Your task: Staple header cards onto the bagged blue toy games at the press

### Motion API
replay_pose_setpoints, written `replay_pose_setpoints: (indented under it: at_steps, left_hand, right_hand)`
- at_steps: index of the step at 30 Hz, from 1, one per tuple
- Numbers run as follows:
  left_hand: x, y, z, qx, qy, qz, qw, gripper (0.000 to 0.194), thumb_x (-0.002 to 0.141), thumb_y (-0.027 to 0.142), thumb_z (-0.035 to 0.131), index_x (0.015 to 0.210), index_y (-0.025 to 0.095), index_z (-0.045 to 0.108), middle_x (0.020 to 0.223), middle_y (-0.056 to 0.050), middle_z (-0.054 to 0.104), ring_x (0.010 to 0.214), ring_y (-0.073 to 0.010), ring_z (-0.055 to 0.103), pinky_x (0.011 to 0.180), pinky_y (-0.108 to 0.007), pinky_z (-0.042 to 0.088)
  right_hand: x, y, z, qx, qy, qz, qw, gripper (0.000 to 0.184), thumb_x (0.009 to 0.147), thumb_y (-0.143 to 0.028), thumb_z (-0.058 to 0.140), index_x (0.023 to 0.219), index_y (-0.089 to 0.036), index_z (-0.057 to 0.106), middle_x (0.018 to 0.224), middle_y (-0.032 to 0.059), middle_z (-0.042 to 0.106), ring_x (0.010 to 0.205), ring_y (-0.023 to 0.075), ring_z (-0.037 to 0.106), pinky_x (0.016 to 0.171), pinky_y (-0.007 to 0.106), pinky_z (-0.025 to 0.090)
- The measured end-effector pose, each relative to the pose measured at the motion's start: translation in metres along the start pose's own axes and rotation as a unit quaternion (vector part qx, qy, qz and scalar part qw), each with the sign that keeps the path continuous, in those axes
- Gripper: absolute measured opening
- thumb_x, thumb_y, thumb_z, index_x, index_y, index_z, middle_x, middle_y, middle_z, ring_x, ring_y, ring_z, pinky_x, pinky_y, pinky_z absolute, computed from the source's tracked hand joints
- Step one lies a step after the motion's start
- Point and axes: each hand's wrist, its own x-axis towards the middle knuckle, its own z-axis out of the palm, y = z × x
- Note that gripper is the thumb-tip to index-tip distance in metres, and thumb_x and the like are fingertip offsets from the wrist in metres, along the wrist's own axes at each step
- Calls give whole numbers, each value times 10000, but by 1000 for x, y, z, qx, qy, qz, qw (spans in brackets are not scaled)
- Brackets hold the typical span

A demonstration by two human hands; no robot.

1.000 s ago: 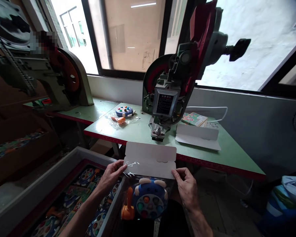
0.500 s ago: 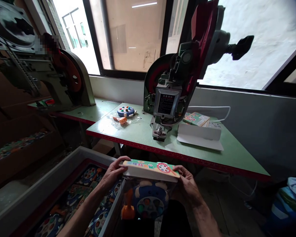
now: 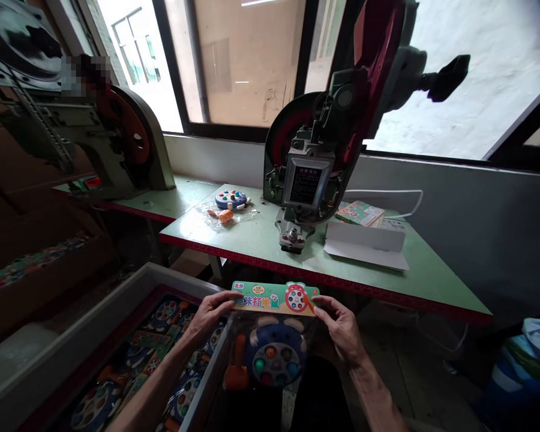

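My left hand (image 3: 213, 312) pinches the left end of a folded header card (image 3: 270, 299), green with printed lettering and a red toy picture. At the card's right end, my right hand (image 3: 339, 327) grips it between thumb and fingers. Below the card hangs a clear plastic bag (image 3: 312, 330). Inside it are a blue round toy (image 3: 276, 354) with coloured knobs and an orange toy hammer (image 3: 236, 366). The card and bag are upright over my lap, in front of the table edge.
A stapling machine (image 3: 308, 180) stands on the green table (image 3: 252, 240). Right of it lie a blank folded card (image 3: 364, 240) and printed cards (image 3: 360, 213). Another bagged toy (image 3: 231, 200) lies left. A grey bin (image 3: 148, 276) of packed toys is at my left.
The white header card has been folded over at the bag's top, so its printed green front now faces me. Both hands stay at its ends.
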Motion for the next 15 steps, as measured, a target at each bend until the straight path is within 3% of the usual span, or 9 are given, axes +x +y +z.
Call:
replay_pose_setpoints:
  at_steps: [5,15]
  left_hand:
    - [3,2,3,-20,43,21,999,401,774,471,792,1035,168,817,1000,-92,817,917,-278,722,773,-312,561]
    - [10,6,18,-10,19,43,999,385,835,494,732,1029,162,743,711,-19,716,645,-189,673,591,-272,528]
  right_hand:
    - [6,-4,5,19,12,-20,1000,349,675,-455,879,893,-200,781,889,57,790,837,229,717,720,333,590]
    - [7,3,-5,35,67,-13,997,379,633,-490,903,792,-192,731,789,44,761,752,220,700,656,323,578]
